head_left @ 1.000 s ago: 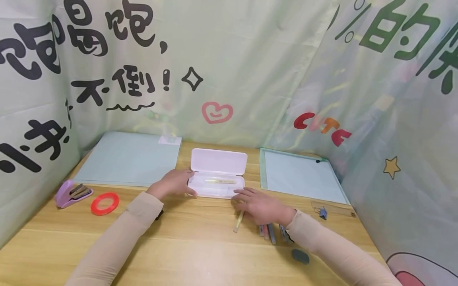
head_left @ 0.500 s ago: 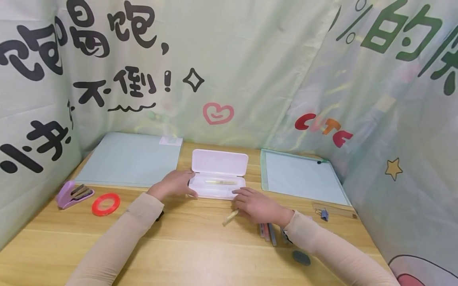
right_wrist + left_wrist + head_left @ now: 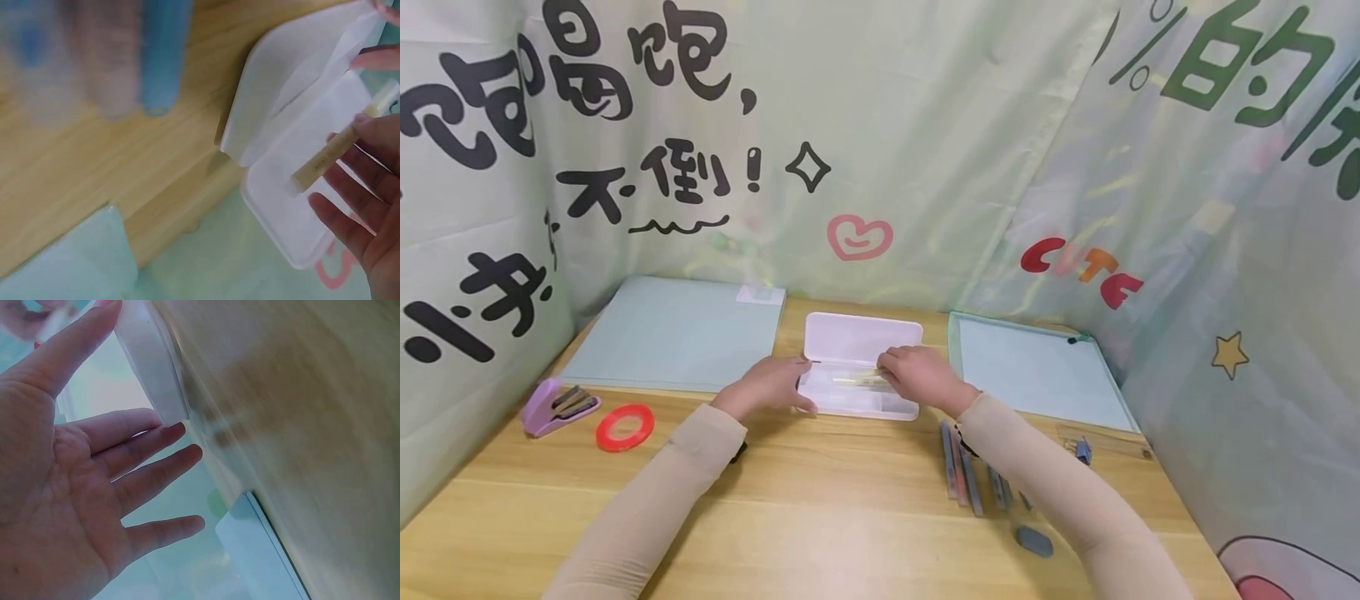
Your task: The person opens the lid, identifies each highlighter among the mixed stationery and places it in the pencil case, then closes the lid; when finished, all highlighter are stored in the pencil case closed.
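Observation:
A pale pink pencil case (image 3: 862, 337) stands on the table with its lid up. My left hand (image 3: 765, 386) rests at its left end; in the left wrist view the straight fingers touch a corner of the case (image 3: 150, 362), and the thumb lies along it. Over the tray my right hand (image 3: 922, 375) pinches a yellow pen (image 3: 328, 156) between thumb and fingers. The held pen slants above the case in the right wrist view. Another yellow pen (image 3: 847, 382) lies inside the tray, partly overlapped by the held one in the head view.
Several pens (image 3: 970, 481) and a dark grey oval piece (image 3: 1034, 542) lie by my right forearm. A blue binder clip (image 3: 1082, 451) and ruler (image 3: 1120, 444) are farther right. Folders (image 3: 677, 333) flank the case. A purple stapler (image 3: 553, 410) and red tape roll (image 3: 625, 427) lie left.
My right hand has moved up and back from the case's front right corner to above the tray, carrying the yellow pen, which turned in the fingers. My left hand stays at the case.

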Available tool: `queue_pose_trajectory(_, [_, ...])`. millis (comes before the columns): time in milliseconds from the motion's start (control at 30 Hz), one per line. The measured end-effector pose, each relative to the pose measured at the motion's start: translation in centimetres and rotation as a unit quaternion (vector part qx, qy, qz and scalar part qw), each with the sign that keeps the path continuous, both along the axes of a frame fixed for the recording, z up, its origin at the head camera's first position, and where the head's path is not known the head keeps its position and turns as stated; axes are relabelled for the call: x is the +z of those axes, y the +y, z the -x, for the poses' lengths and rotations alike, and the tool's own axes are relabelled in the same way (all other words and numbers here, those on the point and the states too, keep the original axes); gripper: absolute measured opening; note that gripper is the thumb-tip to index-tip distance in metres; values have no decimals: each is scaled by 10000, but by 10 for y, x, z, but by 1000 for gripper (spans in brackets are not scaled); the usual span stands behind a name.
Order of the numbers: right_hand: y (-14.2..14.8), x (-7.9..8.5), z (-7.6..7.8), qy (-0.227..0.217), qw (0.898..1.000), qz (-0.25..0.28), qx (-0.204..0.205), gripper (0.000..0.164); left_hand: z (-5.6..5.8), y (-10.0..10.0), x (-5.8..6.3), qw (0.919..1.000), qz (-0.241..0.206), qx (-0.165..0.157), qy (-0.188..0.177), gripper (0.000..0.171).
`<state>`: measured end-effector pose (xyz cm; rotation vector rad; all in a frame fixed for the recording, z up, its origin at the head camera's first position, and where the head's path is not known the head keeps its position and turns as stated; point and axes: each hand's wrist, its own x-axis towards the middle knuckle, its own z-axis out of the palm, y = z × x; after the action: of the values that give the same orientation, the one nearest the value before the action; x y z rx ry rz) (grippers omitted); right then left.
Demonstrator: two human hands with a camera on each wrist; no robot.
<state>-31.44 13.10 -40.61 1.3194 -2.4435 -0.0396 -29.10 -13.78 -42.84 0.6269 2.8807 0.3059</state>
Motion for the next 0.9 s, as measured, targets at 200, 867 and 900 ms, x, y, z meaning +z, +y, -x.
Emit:
queue_pose_trajectory(200, [-14,-13,17,-338,9987,-330,-196,6,-2,0,-3,10000,-12,-11,13,93])
queue_pose_trajectory(867, [-26,-18,4,-343,9961,-670,-463,10,0,-1,-2,9999,-25,147,-51,97])
queue_pose_trajectory(900, [-26,-19,3,-333,9959,-685,-483,11,0,0,-2,9999,-20,154,-58,97])
